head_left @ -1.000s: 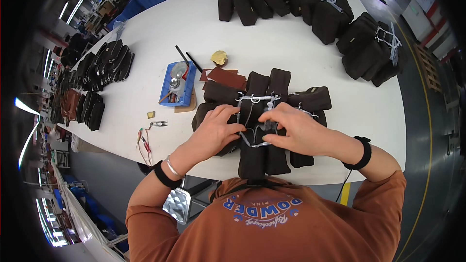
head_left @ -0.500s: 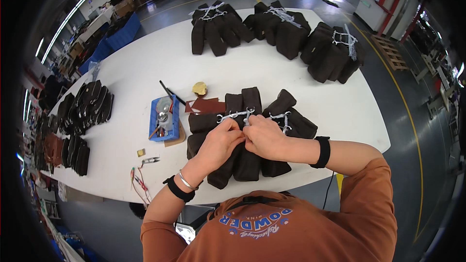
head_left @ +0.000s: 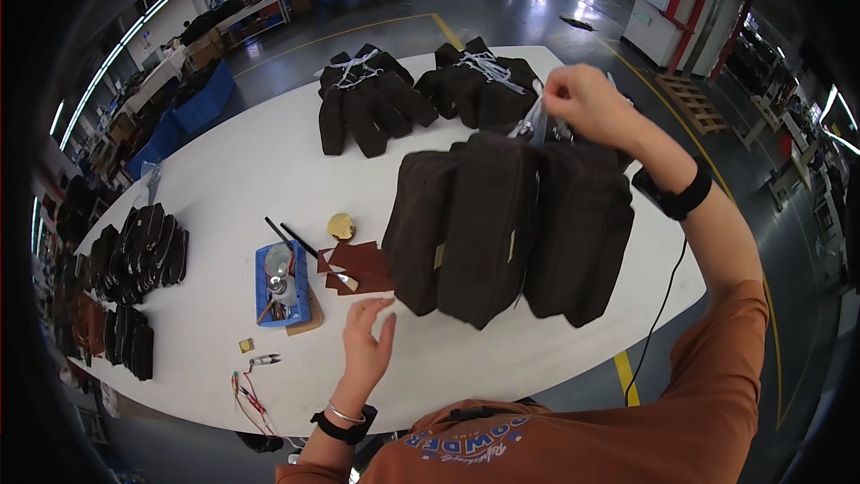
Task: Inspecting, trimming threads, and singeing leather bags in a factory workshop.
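Note:
A bundle of dark brown fabric pouches hangs in front of me, gathered at the top by whitish ties. My right hand is raised above the bundle with its fingers closed on those ties. At the bundle's lower left, my left hand is low over the white table, its thumb and fingers apart and nothing in it. The bundle hides the table behind it and most of another bundle at the far right.
Tied bundles of similar pouches lie along the far edge. Left of centre are a blue tray of tools, red-brown flat pieces and a gold-coloured round item. Small snips lie nearer me. Dark cases are piled at left.
The bundle has come up off the table, drawn up by its ties in my right hand. My left hand has let go and moved left and down. The view has also shifted.

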{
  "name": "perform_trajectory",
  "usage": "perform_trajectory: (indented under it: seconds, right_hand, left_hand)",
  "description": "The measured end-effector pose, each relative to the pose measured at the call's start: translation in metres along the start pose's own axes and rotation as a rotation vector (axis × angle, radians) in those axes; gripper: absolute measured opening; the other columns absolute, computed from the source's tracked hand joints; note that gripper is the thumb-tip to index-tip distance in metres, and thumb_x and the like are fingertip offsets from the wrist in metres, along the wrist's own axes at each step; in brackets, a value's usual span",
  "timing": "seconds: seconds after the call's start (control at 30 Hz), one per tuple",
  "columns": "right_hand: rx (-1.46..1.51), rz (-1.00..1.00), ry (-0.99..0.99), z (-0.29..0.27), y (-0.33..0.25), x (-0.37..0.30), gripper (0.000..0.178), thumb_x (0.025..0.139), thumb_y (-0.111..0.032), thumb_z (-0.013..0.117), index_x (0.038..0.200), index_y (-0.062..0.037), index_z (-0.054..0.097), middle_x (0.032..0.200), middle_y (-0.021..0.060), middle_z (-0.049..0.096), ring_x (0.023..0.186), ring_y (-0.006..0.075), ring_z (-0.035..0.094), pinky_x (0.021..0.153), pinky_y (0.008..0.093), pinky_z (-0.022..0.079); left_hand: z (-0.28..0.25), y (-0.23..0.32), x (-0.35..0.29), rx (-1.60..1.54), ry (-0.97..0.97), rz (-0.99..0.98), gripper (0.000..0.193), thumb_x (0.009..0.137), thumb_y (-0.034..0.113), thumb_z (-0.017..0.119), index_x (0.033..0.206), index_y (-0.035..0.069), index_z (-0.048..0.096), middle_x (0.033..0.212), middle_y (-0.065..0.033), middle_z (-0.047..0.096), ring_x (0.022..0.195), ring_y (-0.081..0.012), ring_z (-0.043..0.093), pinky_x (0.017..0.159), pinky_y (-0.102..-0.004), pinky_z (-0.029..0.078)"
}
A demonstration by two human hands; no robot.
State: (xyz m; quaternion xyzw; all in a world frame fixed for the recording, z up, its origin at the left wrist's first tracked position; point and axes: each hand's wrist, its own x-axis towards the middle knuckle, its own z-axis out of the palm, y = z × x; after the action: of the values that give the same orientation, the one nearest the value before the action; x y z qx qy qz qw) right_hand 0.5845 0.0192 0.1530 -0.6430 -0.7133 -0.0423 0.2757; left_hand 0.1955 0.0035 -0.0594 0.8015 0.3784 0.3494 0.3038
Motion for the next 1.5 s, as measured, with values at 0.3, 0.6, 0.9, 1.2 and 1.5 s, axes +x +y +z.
perform_trajectory:
  seconds: [0.3,0.6,0.9,1.2,1.5]
  right_hand:
    - [-0.101,0.166,0.569,-0.106,0.174,0.166,0.018,0.084,-0.013,0.059,0.079,0.0039,0.063,0.062,0.0109,0.061,0.052,0.0185,0.063,0.048,0.0292,0.048]
    - [-0.382,0.068,1.074,-0.035,0.387,0.289,0.013,0.078,-0.009,0.057,0.072,0.0003,0.063,0.074,0.0208,0.062,0.075,0.0370,0.061,0.069,0.0440,0.046]
    - [-0.493,0.574,0.291,0.160,0.544,0.248,0.028,0.084,-0.030,0.057,0.093,-0.0066,0.069,0.093,0.0193,0.067,0.092,0.0367,0.063,0.080,0.0441,0.049]
    - [-0.131,0.357,0.374,0.162,0.607,0.274,0.037,0.087,-0.034,0.055,0.088,0.0010,0.067,0.077,0.0179,0.066,0.079,0.0260,0.067,0.067,0.0374,0.047]
    - [-0.110,0.253,-0.205,0.195,0.443,0.241,0.055,0.092,-0.043,0.046,0.118,0.0055,0.048,0.115,0.0196,0.050,0.111,0.0309,0.046,0.094,0.0359,0.035]
  left_hand:
    - [0.101,-0.042,-0.062,0.382,-0.802,-0.520,0.104,0.073,0.050,0.070,0.145,0.005,0.010,0.145,-0.0346,-0.009,0.132,-0.0551,-0.010,0.100,-0.0691,0.007]
    - [0.119,-0.050,-0.074,0.565,-1.134,-0.842,0.138,0.057,0.080,0.063,0.145,0.000,-0.008,0.142,-0.0371,-0.023,0.126,-0.0526,-0.033,0.096,-0.0691,-0.015]
    - [0.126,-0.048,-0.091,0.576,-0.851,-0.541,0.131,0.055,0.065,0.075,0.147,0.003,0.005,0.144,-0.0361,-0.020,0.128,-0.0560,-0.026,0.094,-0.0751,-0.009]
    - [0.108,-0.036,-0.090,0.512,-1.015,-0.711,0.111,0.072,0.062,0.064,0.148,0.010,0.003,0.146,-0.0350,-0.013,0.130,-0.0578,-0.019,0.097,-0.0727,-0.008]
    - [0.104,-0.014,-0.046,0.397,-1.021,-0.776,0.117,0.066,0.061,0.071,0.149,0.020,-0.001,0.152,-0.0209,-0.011,0.138,-0.0446,-0.014,0.106,-0.0649,-0.002]
